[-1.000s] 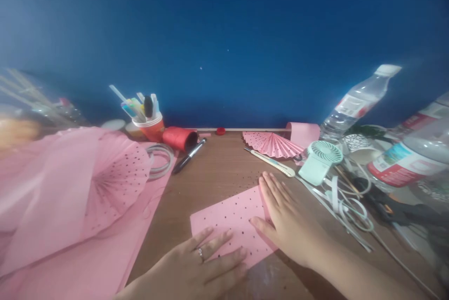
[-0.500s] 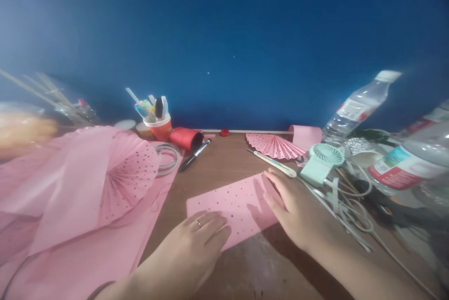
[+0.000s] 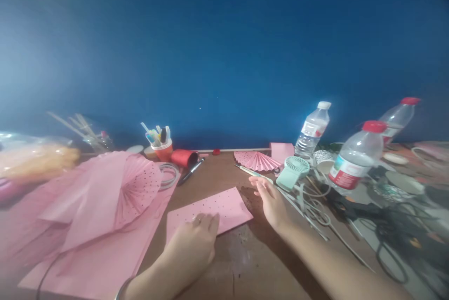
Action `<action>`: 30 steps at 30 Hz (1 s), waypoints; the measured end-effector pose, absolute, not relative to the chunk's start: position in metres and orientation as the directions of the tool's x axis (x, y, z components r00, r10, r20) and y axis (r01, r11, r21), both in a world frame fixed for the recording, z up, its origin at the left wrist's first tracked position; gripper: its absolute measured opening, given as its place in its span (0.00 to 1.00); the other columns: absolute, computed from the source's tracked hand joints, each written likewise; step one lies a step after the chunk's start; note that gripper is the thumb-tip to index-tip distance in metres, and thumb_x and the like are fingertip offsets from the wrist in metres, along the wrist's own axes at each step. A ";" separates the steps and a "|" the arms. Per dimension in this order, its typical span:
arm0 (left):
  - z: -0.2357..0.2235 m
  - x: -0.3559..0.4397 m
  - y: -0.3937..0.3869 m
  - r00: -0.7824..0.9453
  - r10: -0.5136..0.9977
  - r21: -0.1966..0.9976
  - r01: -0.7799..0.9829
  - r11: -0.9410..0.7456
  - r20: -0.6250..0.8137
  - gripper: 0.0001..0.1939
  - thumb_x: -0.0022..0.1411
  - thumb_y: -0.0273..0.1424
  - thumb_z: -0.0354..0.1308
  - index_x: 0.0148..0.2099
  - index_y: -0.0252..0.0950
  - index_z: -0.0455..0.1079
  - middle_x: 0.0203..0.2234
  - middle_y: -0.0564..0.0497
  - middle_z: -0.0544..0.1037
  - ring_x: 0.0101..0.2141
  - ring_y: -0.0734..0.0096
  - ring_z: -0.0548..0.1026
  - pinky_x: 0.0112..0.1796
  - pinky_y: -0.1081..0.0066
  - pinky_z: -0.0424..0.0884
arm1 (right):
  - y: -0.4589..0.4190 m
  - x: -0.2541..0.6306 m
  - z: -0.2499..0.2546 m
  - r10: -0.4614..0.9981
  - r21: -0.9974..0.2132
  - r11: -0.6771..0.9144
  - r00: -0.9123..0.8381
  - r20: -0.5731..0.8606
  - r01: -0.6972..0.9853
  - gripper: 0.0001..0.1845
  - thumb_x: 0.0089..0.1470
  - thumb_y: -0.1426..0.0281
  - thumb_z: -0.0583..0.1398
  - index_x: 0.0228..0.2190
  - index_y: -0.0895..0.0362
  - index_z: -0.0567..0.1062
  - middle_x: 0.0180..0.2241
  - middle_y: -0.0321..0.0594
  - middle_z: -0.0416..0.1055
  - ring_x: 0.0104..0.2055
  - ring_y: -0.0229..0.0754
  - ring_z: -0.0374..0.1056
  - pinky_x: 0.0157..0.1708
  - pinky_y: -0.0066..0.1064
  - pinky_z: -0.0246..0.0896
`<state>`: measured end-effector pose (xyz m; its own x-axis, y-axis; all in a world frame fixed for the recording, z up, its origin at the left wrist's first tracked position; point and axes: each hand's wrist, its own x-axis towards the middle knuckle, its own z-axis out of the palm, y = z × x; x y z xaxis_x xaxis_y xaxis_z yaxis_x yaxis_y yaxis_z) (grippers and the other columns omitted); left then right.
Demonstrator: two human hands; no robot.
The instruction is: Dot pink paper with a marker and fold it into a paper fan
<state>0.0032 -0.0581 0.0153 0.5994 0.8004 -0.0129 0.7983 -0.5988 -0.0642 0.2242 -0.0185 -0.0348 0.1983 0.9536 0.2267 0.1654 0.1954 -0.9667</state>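
Only got the head cam for this, so here's what it shows. My left hand (image 3: 194, 243) is palm down on the near-left part of the dotted pink sheet (image 3: 226, 209), fingers close together and a bit bent. The palm hides whether any fingertip hooks the paper, so can't say there. My right hand (image 3: 271, 205) is off to the sheet's right, fingers loosely spread, thumb apart, nothing in it that I can see. So the two hands are well apart. The sheet lies at a slant on the brown desk (image 3: 199, 185), between them.

My take on doing this bit well: press with a broad palm, not poky fingertips, so the paper doesn't dent or skate around. That slant means one hand alone could let it pivot, so I'd want the right hand flat on the free right end for any smoothing. Watch the dark specks (image 3: 249, 197) just past the sheet's right end too, I reckon they'd mark the paper if it slid over them.

Also mind the craft knife (image 3: 255, 173): my right fingertips are right by it, touching or not I can't tell. The folded pink fan (image 3: 257, 160) behind it looks easy to crush, so reach low and slow.
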 end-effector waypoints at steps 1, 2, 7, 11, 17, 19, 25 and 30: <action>0.018 0.004 -0.057 0.571 0.821 -0.052 0.819 -0.571 -0.018 0.25 0.48 0.20 0.46 0.51 0.31 0.61 0.34 0.41 0.73 0.36 0.60 0.71 0.34 0.65 0.67 | -0.017 0.225 -0.036 0.951 -0.971 0.200 0.213 0.224 0.129 0.20 0.54 0.56 0.48 0.39 0.56 0.68 0.45 0.46 0.66 0.47 0.46 0.62 0.43 0.40 0.61; 0.022 0.004 -0.055 0.536 0.844 -0.009 0.844 -0.536 -0.006 0.23 0.49 0.19 0.45 0.49 0.33 0.64 0.31 0.43 0.74 0.33 0.62 0.72 0.34 0.65 0.67 | -0.016 0.225 -0.036 0.949 -0.975 0.201 0.229 0.217 0.090 0.21 0.53 0.56 0.48 0.39 0.57 0.67 0.44 0.46 0.66 0.47 0.46 0.62 0.42 0.39 0.62; 0.048 0.007 -0.040 0.176 0.941 0.697 0.635 -0.333 0.289 0.11 0.55 0.28 0.47 0.40 0.39 0.67 0.33 0.51 0.75 0.37 0.64 0.72 0.38 0.67 0.65 | -0.014 0.220 -0.029 0.975 -0.964 0.179 0.169 0.146 -0.199 0.24 0.52 0.53 0.47 0.38 0.59 0.67 0.40 0.48 0.69 0.39 0.44 0.67 0.38 0.37 0.63; 0.050 0.023 -0.028 -0.020 0.980 0.965 0.176 -0.193 0.200 0.15 0.51 0.30 0.53 0.43 0.36 0.65 0.35 0.47 0.75 0.36 0.63 0.73 0.36 0.67 0.68 | -0.025 0.214 -0.013 0.987 -0.935 0.050 -0.129 0.101 -0.351 0.29 0.52 0.49 0.45 0.35 0.61 0.71 0.31 0.47 0.71 0.31 0.41 0.69 0.32 0.34 0.64; 0.021 0.043 -0.018 -0.186 0.977 0.991 -0.059 -0.118 0.105 0.13 0.48 0.29 0.56 0.39 0.33 0.65 0.35 0.45 0.75 0.35 0.64 0.73 0.35 0.67 0.68 | -0.028 0.217 -0.011 0.983 -0.994 0.080 -0.157 0.090 -0.069 0.21 0.42 0.55 0.60 0.28 0.61 0.71 0.25 0.40 0.71 0.25 0.39 0.66 0.24 0.29 0.60; 0.010 0.044 -0.018 -0.176 0.980 0.984 -0.134 -0.122 0.097 0.13 0.49 0.31 0.56 0.39 0.34 0.64 0.35 0.46 0.75 0.35 0.66 0.73 0.35 0.68 0.69 | -0.026 0.217 -0.014 0.974 -0.981 0.164 -0.172 0.144 0.107 0.17 0.39 0.58 0.62 0.23 0.60 0.72 0.23 0.38 0.71 0.26 0.41 0.66 0.26 0.29 0.59; -0.003 0.032 -0.016 0.033 0.999 0.945 -0.327 0.017 -0.007 0.20 0.47 0.32 0.58 0.44 0.36 0.62 0.37 0.47 0.74 0.35 0.63 0.73 0.33 0.68 0.69 | -0.017 0.224 -0.012 0.968 -0.939 0.205 0.086 0.236 0.277 0.12 0.45 0.62 0.57 0.26 0.58 0.74 0.29 0.40 0.74 0.33 0.46 0.68 0.33 0.34 0.59; 0.024 -0.003 -0.001 0.178 0.983 0.926 -0.364 0.102 -0.038 0.32 0.50 0.54 0.43 0.49 0.38 0.62 0.41 0.44 0.73 0.37 0.58 0.72 0.35 0.62 0.68 | -0.007 0.248 -0.002 0.981 -0.968 0.188 -0.074 0.178 0.165 0.16 0.44 0.61 0.58 0.32 0.59 0.75 0.34 0.42 0.74 0.38 0.47 0.68 0.39 0.36 0.59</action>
